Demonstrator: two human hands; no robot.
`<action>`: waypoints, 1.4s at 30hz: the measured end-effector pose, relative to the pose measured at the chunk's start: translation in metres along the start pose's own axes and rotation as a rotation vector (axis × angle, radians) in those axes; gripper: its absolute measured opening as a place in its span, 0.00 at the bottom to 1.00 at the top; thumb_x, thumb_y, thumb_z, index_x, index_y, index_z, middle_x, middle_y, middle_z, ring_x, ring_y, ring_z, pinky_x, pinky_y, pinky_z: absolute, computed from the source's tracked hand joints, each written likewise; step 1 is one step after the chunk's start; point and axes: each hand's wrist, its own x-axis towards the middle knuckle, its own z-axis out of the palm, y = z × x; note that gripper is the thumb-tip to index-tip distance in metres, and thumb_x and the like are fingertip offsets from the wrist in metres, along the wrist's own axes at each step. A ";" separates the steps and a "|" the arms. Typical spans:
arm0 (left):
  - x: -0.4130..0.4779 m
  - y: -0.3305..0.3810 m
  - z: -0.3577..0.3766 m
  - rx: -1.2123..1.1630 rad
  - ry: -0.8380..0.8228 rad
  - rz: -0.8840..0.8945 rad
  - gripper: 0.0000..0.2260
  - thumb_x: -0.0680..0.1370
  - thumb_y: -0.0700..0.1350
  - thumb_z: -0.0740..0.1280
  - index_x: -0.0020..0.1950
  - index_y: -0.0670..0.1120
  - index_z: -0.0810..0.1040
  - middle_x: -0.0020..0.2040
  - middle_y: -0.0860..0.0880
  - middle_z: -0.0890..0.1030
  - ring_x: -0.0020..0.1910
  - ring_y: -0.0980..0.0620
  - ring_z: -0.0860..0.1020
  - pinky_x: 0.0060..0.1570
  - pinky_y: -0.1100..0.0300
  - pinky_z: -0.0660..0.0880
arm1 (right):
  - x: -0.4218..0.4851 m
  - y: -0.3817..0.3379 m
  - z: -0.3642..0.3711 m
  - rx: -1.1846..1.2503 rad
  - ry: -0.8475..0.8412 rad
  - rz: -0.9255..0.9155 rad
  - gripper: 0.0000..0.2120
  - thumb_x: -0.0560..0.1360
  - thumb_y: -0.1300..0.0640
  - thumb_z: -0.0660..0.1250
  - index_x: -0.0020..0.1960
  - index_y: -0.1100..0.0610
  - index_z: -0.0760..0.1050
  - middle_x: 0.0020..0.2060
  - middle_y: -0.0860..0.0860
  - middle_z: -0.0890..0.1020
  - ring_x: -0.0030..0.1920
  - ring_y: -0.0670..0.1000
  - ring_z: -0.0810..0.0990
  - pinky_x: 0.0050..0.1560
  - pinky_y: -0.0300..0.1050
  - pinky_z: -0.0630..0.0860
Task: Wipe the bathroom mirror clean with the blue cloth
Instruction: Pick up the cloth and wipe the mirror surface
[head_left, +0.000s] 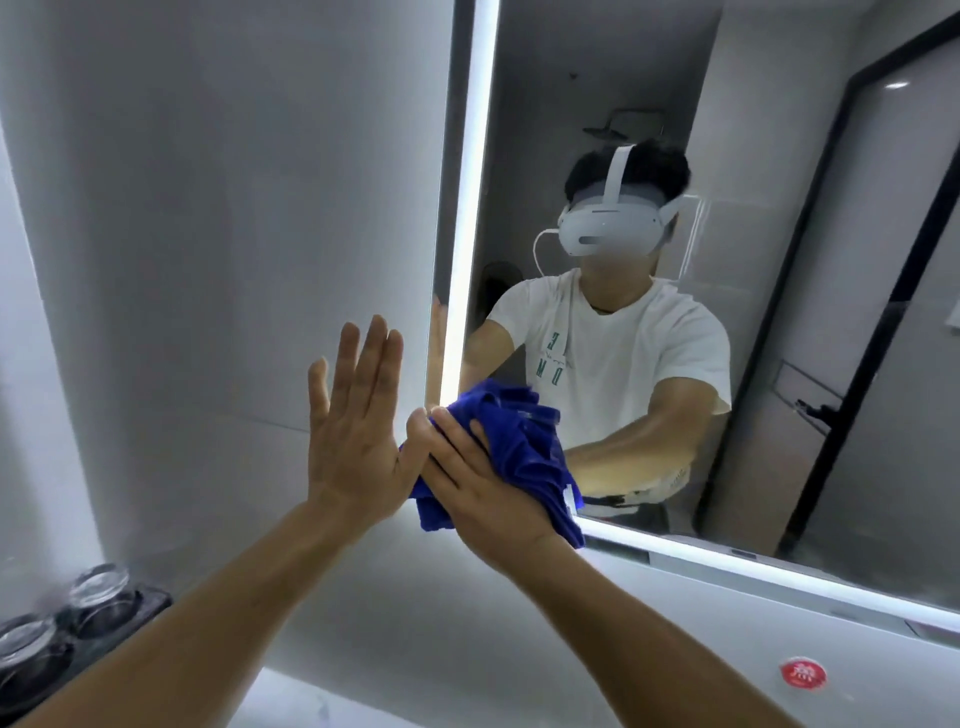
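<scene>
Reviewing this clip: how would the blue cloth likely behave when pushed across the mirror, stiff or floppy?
Likely floppy: the blue cloth bunches in folds under the right hand and a corner hangs loose. Probably light, since one hand holds it against the mirror.

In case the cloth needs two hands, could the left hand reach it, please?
Probably yes: the open left hand is right beside the cloth, nothing between, though the right hand grips it.

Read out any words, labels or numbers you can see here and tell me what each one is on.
Teal print on the white T-shirt reflected in the mirror: large reversed letters, too blurred to read surely.
Red round sticker below the mirror: white mark, too blurred to read.
Nothing else legible.
</scene>
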 end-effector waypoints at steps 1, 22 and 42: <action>0.003 0.003 0.000 -0.012 -0.001 0.004 0.28 0.82 0.57 0.47 0.79 0.45 0.51 0.80 0.44 0.53 0.79 0.44 0.50 0.74 0.36 0.48 | -0.003 0.007 -0.001 0.017 0.007 0.011 0.30 0.77 0.59 0.57 0.78 0.60 0.55 0.77 0.58 0.59 0.77 0.61 0.54 0.76 0.57 0.52; 0.016 0.185 0.062 -0.161 0.051 0.258 0.29 0.80 0.51 0.52 0.80 0.42 0.51 0.80 0.42 0.53 0.79 0.44 0.48 0.75 0.38 0.49 | -0.249 0.126 0.042 0.121 0.069 0.437 0.41 0.70 0.55 0.73 0.77 0.56 0.56 0.76 0.53 0.60 0.78 0.56 0.51 0.77 0.56 0.46; 0.055 0.282 0.043 -0.277 0.269 0.244 0.29 0.80 0.48 0.51 0.79 0.39 0.49 0.79 0.42 0.50 0.79 0.41 0.48 0.74 0.36 0.49 | -0.191 0.298 -0.042 0.278 0.355 0.647 0.27 0.77 0.59 0.63 0.75 0.61 0.63 0.75 0.59 0.64 0.76 0.61 0.58 0.74 0.60 0.52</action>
